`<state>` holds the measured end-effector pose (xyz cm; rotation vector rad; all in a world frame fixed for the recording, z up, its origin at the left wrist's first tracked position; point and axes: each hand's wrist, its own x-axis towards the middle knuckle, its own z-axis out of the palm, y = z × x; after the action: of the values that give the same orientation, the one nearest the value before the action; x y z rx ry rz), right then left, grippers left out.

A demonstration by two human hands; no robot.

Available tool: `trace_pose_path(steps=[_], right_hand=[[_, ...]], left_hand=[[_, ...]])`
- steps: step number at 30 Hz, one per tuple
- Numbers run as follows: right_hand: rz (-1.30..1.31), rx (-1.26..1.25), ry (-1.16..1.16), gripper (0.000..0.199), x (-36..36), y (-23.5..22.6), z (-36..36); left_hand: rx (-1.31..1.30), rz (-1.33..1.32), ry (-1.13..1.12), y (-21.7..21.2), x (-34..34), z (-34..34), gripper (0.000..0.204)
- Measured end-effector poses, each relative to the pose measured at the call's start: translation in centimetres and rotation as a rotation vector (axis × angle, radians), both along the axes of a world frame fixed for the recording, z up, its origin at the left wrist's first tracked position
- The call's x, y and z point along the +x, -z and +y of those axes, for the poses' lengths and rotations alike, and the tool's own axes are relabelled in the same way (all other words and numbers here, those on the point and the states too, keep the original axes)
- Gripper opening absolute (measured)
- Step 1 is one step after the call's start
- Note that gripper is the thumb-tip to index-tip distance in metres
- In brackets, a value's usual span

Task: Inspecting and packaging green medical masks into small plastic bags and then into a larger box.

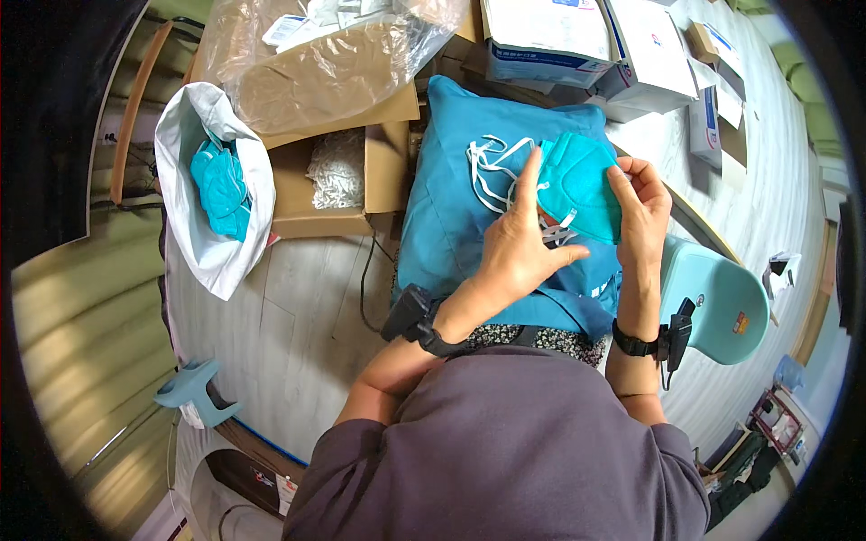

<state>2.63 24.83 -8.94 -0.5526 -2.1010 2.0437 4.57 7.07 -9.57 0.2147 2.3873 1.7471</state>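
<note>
One teal mask [582,180], cupped, placed between the two hands. Right hand [642,212]: nearer of the two, thumb laid on the mask's right edge, fingers bent behind, pinching it. Left hand [514,243]: spread at the mask's left side, fingers pointing away from the body along that edge, thumb stretched out below it; whether it grips or merely touches cannot be told. Lie of the mask: right of the left fingers, directly left of the right thumb; longer axis apparently slanting from beside the left fingertips down to the right, ending under the right thumb. White straps [490,171], loose loops, just left of the left fingertips; further lengths between left thumb and mask. Blue cushion [442,230], single, beneath both hands. Pale blue-green seat [722,307], right of the right hand. Cardboard box [388,171], open, left of the left hand; contents, a heap of white cords [338,167]. White-and-blue cartons [550,32], beyond both hands. White sack [221,270], farthest left of the left hand, mouth open; contents, piled teal items [221,194].
</note>
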Motion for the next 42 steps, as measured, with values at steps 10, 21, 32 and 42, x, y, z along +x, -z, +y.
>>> trace_pose_path(steps=[10,21,32,42], right_hand=[[-0.011,-0.156,-0.333,0.039,-0.3,-1.6,-1.5],[0.086,0.300,-0.406,0.010,1.0,-0.6,-2.8],[0.364,0.760,-0.191,0.011,-0.3,4.7,-1.1],[0.289,0.652,-0.442,0.022,1.0,-1.1,-2.7]], left_hand=[[0.161,-0.179,0.229,-0.1,-0.2,-0.6,0.027],[-0.094,0.085,0.153,1.0,-0.4,-1.1,0.025],[0.127,-0.112,0.100,-0.6,1.1,-1.6,0.026],[0.017,0.015,-0.192,-0.7,-0.4,-5.0,0.029]])
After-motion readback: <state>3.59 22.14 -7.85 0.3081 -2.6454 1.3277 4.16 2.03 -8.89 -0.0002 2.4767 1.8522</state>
